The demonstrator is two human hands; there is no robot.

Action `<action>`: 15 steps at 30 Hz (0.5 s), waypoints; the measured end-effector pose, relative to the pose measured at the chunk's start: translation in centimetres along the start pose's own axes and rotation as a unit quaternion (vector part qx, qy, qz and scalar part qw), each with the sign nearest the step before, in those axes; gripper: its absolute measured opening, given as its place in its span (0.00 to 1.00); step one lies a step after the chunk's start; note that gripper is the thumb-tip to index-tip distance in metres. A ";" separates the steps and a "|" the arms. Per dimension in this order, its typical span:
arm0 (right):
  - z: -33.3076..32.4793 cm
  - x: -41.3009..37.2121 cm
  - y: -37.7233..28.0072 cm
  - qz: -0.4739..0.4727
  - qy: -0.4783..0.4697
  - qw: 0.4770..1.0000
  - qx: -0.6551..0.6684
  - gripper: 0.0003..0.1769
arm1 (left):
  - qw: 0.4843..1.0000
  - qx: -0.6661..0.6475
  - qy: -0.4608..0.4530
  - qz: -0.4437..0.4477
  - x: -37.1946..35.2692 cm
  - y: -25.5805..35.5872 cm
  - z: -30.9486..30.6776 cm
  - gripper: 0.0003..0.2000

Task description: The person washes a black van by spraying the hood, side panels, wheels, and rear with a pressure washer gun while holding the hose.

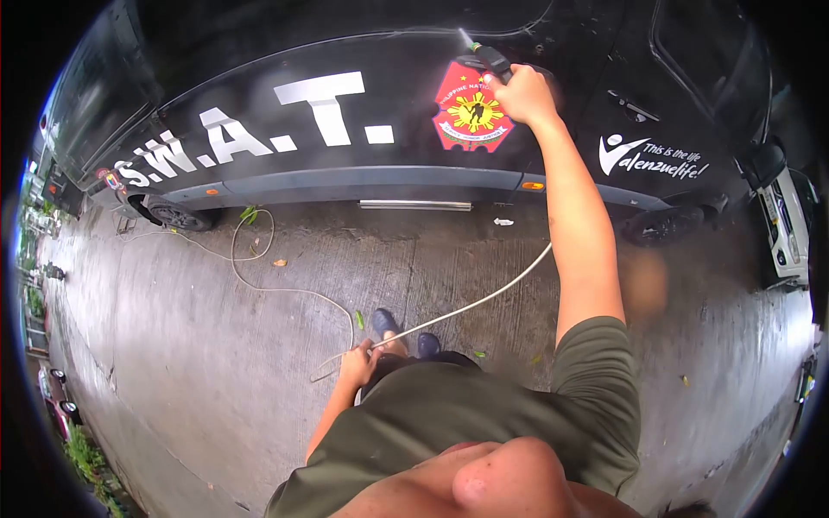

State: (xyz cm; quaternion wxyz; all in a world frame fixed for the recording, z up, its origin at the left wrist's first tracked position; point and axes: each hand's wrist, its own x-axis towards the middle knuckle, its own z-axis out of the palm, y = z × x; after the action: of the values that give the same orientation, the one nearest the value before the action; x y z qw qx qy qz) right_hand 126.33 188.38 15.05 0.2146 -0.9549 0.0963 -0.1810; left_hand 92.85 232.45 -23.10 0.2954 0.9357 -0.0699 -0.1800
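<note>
My right hand [523, 93] is raised at arm's length, its fingers wrapped round a black spray gun [492, 60]. From the gun's green-ringed nozzle a white spray goes up and left against the side of a black van [406, 95]. A red emblem [473, 112] on the van lies just below the gun. Low beside my body, my left hand [357, 363] is closed on a pale hose [449, 309]. The hose runs up to the right and passes out of sight behind my right forearm. Another stretch of it loops over the ground at the left.
Wet concrete ground [216, 345] lies below the van, with a few leaves on it. A metal step [416, 205] juts from the van's lower edge. A white vehicle [786, 224] stands at the far right; a parked car [59, 401] is at the far left.
</note>
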 end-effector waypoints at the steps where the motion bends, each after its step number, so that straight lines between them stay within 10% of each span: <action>1: 0.0 -0.1 -0.1 0.005 0.004 1.000 0.007 0.25 | 1.000 -0.001 0.008 -0.018 -0.8 0.0 -0.4 0.20; 9: -6.7 2.0 3.1 0.082 0.132 0.988 0.023 0.25 | 0.996 -0.007 0.078 -0.030 -3.9 -1.2 -4.5 0.18; 15: -16.3 5.3 -0.5 0.130 0.203 0.969 0.048 0.28 | 0.987 0.001 0.091 0.135 -1.0 -0.4 -11.2 0.13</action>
State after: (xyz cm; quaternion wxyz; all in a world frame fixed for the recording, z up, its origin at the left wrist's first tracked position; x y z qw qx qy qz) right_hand 124.91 181.31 30.55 0.2575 -0.8664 0.2522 -0.3456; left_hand 96.21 238.92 -14.51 0.3213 0.9304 -0.1685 -0.0528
